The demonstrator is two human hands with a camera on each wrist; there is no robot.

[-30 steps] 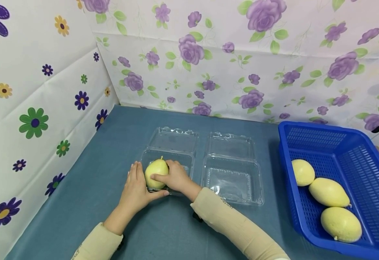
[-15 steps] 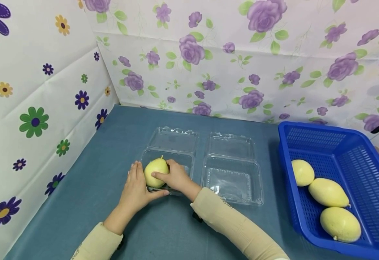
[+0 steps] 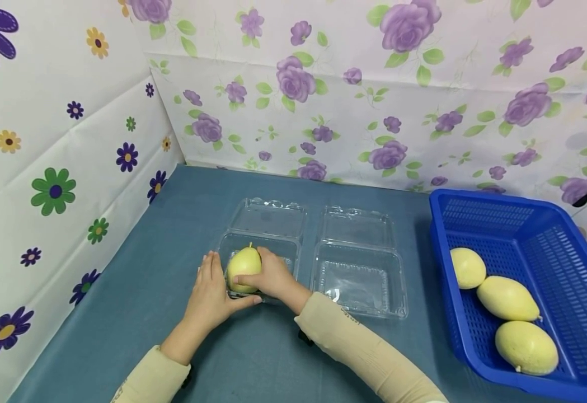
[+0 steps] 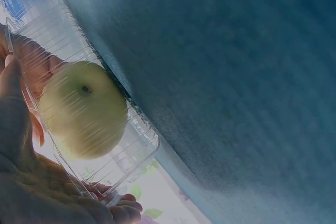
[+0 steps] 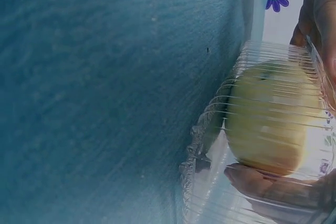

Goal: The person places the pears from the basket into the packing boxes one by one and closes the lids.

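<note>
A yellow-green pear (image 3: 244, 268), its stem upward, sits inside the left clear plastic clamshell box (image 3: 287, 251), toward the box's near left corner. My right hand (image 3: 275, 274) grips the pear from the right, thumb across its front. My left hand (image 3: 211, 294) lies against the box's left side with fingers straight and the thumb spread along the near edge. Through the ribbed wall in the left wrist view, the pear (image 4: 84, 111) shows its dark blossom end. In the right wrist view, right-hand fingers (image 5: 268, 184) are inside the box, against the pear (image 5: 273, 119).
Another clear clamshell box (image 3: 356, 280) stands lid-up to the right, with nothing in it. Farther right, a blue plastic basket (image 3: 446, 291) holds several pears (image 3: 508, 298). Blue-grey cloth (image 3: 283, 358) covers the table; flowered sheets (image 3: 343, 112) rise behind and at left.
In my right hand, the pear has shifted slightly right and down within the box over the last half second. My left hand stays in place.
</note>
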